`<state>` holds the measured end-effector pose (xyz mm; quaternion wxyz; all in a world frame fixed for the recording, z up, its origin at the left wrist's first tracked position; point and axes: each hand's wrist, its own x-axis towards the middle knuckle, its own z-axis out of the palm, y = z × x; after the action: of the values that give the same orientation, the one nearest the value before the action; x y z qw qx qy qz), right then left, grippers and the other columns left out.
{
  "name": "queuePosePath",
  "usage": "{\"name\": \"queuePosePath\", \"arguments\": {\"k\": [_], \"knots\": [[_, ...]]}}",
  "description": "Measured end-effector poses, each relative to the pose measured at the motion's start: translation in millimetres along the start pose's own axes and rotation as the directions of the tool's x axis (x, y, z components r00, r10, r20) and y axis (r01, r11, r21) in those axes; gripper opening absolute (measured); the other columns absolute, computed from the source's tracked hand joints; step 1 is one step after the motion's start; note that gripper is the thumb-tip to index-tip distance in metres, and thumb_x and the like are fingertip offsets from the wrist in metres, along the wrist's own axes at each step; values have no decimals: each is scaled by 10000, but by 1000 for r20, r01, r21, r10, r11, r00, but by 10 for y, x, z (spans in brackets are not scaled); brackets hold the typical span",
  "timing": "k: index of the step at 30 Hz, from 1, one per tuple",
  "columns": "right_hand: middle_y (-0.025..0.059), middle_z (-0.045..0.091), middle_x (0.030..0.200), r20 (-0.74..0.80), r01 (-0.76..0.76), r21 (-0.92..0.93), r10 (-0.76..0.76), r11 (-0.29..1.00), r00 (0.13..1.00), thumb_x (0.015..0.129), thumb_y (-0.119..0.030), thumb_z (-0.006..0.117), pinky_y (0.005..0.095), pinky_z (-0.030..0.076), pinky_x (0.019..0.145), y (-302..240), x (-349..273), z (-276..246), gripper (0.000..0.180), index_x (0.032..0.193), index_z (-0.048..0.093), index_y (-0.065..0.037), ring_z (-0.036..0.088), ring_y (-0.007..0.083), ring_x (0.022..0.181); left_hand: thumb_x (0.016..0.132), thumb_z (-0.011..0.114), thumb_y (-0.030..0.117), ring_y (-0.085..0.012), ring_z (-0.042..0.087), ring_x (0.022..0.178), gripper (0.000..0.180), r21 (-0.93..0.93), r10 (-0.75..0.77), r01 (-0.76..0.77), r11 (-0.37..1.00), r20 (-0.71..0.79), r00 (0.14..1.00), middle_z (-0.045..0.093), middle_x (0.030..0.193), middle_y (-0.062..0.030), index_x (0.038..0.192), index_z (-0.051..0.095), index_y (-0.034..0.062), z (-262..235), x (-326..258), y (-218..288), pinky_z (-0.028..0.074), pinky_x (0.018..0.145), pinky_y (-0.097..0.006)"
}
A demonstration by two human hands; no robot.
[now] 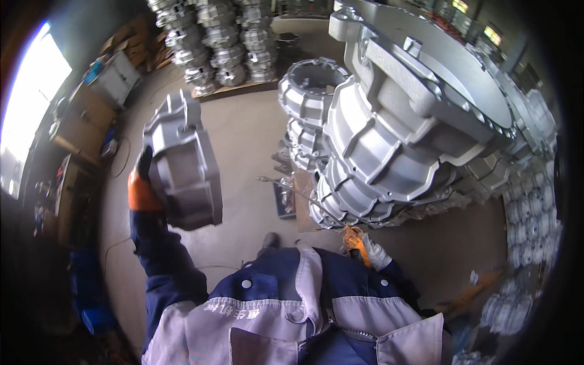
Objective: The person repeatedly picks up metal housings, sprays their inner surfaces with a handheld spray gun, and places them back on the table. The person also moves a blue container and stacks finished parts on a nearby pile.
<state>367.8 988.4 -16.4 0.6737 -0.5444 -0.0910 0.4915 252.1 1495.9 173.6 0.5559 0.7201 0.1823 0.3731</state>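
Note:
My left hand (141, 185), in an orange and black glove, grips a grey cast metal housing (182, 161) and holds it up in the air at the left. My right hand (365, 246), in a white and orange glove, holds a long thin metal rod (304, 198) that slants up to the left, low beside a tall stack of large cast housings (389, 140). My blue and grey work jacket fills the lower middle of the view.
More stacked castings (222, 42) stand on a wooden pallet at the back. Another stack (307, 100) rises in the centre, and small castings (532, 219) lie at the right. Workbenches and boxes (91, 115) line the left wall by a bright window. The concrete floor (243, 134) lies between.

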Motion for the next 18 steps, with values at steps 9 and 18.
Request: {"name": "queuePosePath", "arguments": {"k": [9,18], "knots": [[84,498,1118,-342,252,193,-176,948,923,966,-408,359,303,406,832,356,318,308,495,1296,377,-40,481,174,977,807,651,315,-192,593,911,409,-618,-148,338,710,338,929,636,1018,-61,1089,605,23,1584,2570,60,453,826,-326],[60,512,996,-604,446,191,-254,874,755,957,-422,375,279,404,728,736,298,666,477,1253,420,-51,472,151,841,816,591,492,-257,603,949,517,-824,-47,462,329,475,879,624,1083,-60,1144,583,92,3447,3673,-405,467,855,-402]]}}
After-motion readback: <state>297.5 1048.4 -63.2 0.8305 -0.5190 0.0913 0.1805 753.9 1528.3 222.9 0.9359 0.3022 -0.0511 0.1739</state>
